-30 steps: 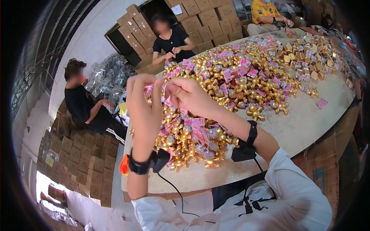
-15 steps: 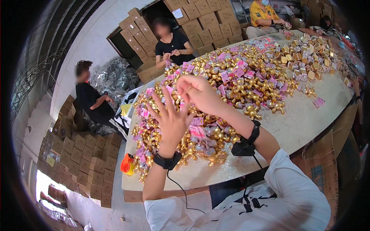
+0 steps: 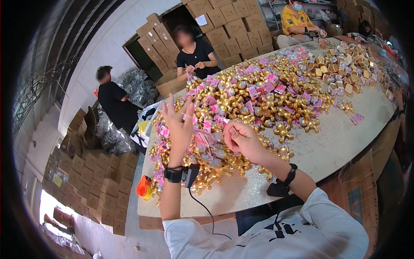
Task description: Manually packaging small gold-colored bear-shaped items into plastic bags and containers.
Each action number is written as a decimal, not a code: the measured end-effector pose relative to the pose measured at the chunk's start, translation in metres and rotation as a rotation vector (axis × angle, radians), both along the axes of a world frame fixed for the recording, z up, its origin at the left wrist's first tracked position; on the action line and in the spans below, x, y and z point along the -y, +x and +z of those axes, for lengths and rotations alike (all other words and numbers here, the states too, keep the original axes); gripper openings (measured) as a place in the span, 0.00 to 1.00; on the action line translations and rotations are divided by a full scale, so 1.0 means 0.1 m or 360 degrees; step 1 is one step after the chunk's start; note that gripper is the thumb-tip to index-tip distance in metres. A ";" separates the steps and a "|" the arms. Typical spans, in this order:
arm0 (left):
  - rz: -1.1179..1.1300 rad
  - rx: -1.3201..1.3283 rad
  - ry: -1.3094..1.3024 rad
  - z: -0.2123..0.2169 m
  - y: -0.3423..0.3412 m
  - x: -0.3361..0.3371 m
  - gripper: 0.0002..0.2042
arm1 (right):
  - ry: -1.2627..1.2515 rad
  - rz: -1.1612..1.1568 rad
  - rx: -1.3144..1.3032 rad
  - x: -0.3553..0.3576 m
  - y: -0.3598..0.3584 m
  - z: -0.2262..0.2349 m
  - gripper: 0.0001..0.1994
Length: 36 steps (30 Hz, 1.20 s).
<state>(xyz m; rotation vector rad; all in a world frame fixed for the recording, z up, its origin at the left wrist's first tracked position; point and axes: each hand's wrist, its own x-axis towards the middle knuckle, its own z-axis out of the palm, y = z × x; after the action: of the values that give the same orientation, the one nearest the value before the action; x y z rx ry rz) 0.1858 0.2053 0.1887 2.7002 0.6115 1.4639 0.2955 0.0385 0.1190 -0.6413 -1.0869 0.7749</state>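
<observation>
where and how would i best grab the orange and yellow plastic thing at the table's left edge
Probably the orange part of the orange and yellow plastic thing, left hand coming from the near side: that part juts left, away from the heap of glossy gold figures crowding its right, and bare off-white tabletop lies in front.

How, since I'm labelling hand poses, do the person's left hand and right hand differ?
The left hand has its fingers spread; the right hand has its fingers curled in. The left hand points mostly upward, while the right hand slants leftward. Both appear over the heap of gold figures, each with a black strap at the wrist.
</observation>
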 end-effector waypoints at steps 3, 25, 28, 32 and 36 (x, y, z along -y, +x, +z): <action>-0.0667 -0.0211 -0.0626 0.34 0.04 0.08 0.17 | -0.0034 0.0297 -0.0495 -0.14 0.05 -0.11 0.09; -0.1120 -0.2172 -0.0418 1.88 -0.48 0.99 0.10 | 0.0396 0.0557 -0.0504 0.45 -0.39 0.63 0.12; -0.0072 -0.1898 0.0585 1.59 -0.53 1.52 0.07 | 0.0404 0.0110 -0.0182 0.47 -0.26 0.55 0.16; 0.0539 -0.1307 0.1103 1.29 -0.51 2.03 0.04 | 0.0624 -0.0497 0.0215 0.54 -0.37 0.61 0.12; 0.0379 -0.0584 0.1164 1.14 -0.50 1.88 0.08 | 0.0882 -0.0843 0.0509 0.66 -0.32 0.70 0.10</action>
<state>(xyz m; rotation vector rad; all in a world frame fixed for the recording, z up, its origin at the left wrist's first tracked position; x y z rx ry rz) 0.1354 0.0168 0.3028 3.6290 0.4817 1.4651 0.2637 -0.0278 0.1887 -0.5441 -1.2754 -0.0990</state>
